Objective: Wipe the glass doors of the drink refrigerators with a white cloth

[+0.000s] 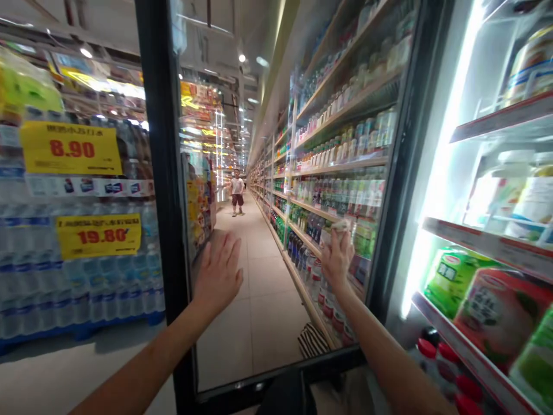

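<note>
A person's left hand (219, 274) lies flat, fingers extended, on the pane of an open, black-framed glass door (259, 276). The right hand (337, 258) grips a pale, crumpled cloth (341, 225) against the pane's right side. Lit cooler shelves (488, 237) stand at right.

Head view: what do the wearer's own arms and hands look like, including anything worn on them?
The left hand and right hand are both ungloved. The left forearm and right forearm are slim and bare, with no sleeve, watch, bracelet or cable in view. Blur hides finer detail such as the nails.
</note>
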The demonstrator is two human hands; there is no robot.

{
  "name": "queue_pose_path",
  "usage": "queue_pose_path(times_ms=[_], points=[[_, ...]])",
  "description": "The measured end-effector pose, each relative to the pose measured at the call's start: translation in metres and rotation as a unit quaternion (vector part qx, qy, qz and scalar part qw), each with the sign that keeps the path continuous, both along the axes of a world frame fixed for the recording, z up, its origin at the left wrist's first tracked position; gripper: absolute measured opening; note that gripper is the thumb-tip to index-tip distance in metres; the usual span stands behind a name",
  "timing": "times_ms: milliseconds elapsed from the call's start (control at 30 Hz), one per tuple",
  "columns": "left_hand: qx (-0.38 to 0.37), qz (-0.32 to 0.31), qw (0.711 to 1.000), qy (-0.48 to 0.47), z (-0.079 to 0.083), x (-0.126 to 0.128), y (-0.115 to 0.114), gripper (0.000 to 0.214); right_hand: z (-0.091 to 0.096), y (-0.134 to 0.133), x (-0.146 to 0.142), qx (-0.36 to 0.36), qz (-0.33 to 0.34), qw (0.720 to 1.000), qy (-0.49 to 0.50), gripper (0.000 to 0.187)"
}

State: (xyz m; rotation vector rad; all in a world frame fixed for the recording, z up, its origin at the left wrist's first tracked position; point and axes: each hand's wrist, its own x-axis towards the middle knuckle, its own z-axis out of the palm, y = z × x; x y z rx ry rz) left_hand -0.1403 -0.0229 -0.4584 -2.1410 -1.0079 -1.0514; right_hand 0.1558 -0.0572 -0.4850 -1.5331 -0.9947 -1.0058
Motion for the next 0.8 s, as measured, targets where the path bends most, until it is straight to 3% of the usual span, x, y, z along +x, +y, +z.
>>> queue_pose_path(times_ms=[100, 167, 267, 333, 400, 467, 533, 600, 667, 733, 800], points=[[0.008, -0.009, 1.000, -0.002, 0.001, 0.005, 0.003, 0.065, -0.009, 0.001, -0.009, -0.053, 0.034, 0.989, -0.135, 0.044], [0.013, -0.010, 1.000, -0.007, 0.001, 0.006, 0.006, 0.065, -0.007, -0.002, 0.008, -0.060, 0.027, 0.987, -0.145, 0.043], [0.026, -0.018, 0.999, -0.013, 0.000, 0.006, 0.007, 0.066, 0.003, -0.010, 0.058, -0.012, -0.034, 0.999, -0.003, 0.047], [0.033, -0.022, 0.999, -0.020, -0.002, 0.007, 0.008, 0.067, 0.012, -0.014, 0.088, 0.023, -0.067, 0.993, 0.095, 0.050], [0.036, -0.023, 0.999, -0.028, -0.003, 0.008, 0.008, 0.066, 0.018, -0.013, 0.097, 0.051, -0.073, 0.988, 0.129, 0.051], [0.036, -0.024, 0.999, -0.031, -0.003, 0.008, 0.009, 0.065, 0.019, -0.009, 0.082, 0.067, -0.062, 0.991, 0.102, 0.050], [0.036, -0.023, 0.999, -0.030, -0.004, 0.008, 0.009, 0.063, 0.014, -0.003, 0.050, 0.054, -0.033, 0.998, 0.022, 0.049], [0.037, -0.021, 0.999, -0.024, -0.004, 0.006, 0.010, 0.061, 0.008, 0.001, 0.015, 0.003, 0.013, 0.995, -0.094, 0.046], [0.040, -0.019, 0.999, -0.019, -0.003, 0.004, 0.010, 0.061, 0.005, 0.000, -0.005, -0.057, 0.057, 0.975, -0.206, 0.042], [0.044, -0.020, 0.999, -0.010, -0.002, 0.000, 0.010, 0.060, 0.008, -0.004, 0.001, -0.090, 0.064, 0.963, -0.247, 0.039], [0.047, -0.023, 0.999, 0.001, 0.001, -0.004, 0.010, 0.059, 0.020, -0.010, 0.029, -0.073, 0.024, 0.981, -0.177, 0.040]])
